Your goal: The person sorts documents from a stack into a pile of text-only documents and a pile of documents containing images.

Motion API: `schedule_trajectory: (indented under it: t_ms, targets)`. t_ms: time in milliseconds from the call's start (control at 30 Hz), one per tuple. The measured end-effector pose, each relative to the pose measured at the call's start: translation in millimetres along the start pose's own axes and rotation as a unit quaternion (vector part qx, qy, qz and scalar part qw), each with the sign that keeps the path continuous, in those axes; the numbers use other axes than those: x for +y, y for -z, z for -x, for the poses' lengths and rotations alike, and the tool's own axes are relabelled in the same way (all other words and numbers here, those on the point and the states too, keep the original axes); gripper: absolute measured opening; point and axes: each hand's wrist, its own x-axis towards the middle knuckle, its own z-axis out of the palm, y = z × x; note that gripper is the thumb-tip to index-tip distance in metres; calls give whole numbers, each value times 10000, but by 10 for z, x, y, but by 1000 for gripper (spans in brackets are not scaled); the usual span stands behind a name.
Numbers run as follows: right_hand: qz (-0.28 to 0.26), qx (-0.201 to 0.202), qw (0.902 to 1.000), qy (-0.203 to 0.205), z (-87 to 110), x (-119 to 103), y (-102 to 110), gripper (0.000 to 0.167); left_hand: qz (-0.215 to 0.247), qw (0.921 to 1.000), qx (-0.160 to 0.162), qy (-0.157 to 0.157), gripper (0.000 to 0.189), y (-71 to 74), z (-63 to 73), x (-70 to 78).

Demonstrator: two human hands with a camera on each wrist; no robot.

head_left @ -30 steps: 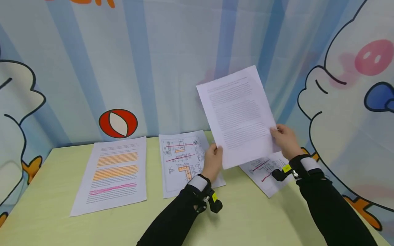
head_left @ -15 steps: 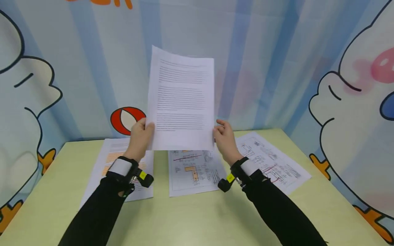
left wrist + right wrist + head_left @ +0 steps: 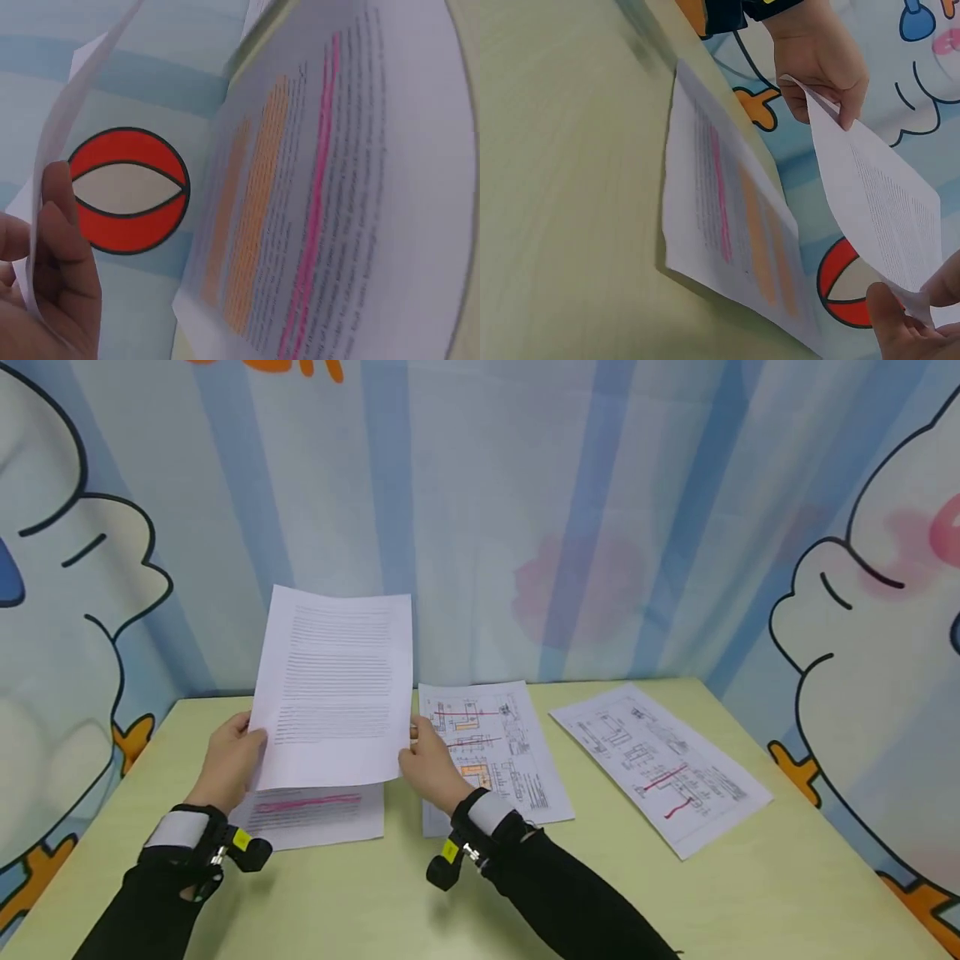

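Note:
Between both hands hangs a printed sheet of paper (image 3: pixel 337 685), its lines of plain text facing me. My left hand (image 3: pixel 225 764) pinches its lower left edge, thumb in front and fingers behind, as the left wrist view also shows. At the lower right edge my right hand (image 3: pixel 433 768) pinches it the same way. Below and behind the sheet, a highlighted text page (image 3: pixel 300 225) with orange and pink bands lies on the table. The held sheet is raised apart from that page and covers most of it in the head view.
A drawing sheet (image 3: pixel 517 760) with red lines and orange fills lies mid-table, partly behind my right hand. Another drawing sheet (image 3: pixel 663 768) lies tilted to the right on the yellow-green table (image 3: pixel 600 893). A striped curtain (image 3: pixel 480 527) with cartoon figures hangs along the back edge.
The plain text sheet has moved from over the right drawing sheet leftward, then lower, over the highlighted page. Both hands moved with it and kept their hold.

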Motion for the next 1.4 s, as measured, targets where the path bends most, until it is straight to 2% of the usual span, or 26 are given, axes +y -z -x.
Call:
schedule_trajectory:
  t_ms: [267,367,500,667,767,867,967,1167,1267,1400]
  targets:
    - [280,-373,9985,-289,81,177,-297,50,-578,9966,-175,566,54,92,78,-207]
    - [369,-492,9978,-261,105,227,-348,47,-745,9955,-141,562,54,82,109,-283]
    - [425,-652,9967,-219,130,257,-388,46,-1097,9927,106,480,53,30,194,-321]
    - [514,-785,9952,-290,151,274,-412,42,-1773,9829,320,370,55,-30,277,-300]
    - [804,-703,9938,-307,154,285,-420,38,-2253,9732,263,391,60,-40,283,-291]
    - [1165,-607,9910,-260,152,307,-432,33,-2512,9661,58,585,64,-31,278,-298]
    - [1419,-565,9880,-232,131,341,-452,32,-2487,9656,-162,738,61,-20,255,-305]
    - [1597,-587,9847,-390,90,390,-507,58,-2759,9572,-428,761,53,-37,208,-275]
    - [1764,-724,9813,-248,85,394,-538,60,-2855,9538,-532,769,54,-58,206,-251]
    - [2244,-960,9698,0,90,393,-573,62,-2840,9534,-551,856,56,-81,206,-233]
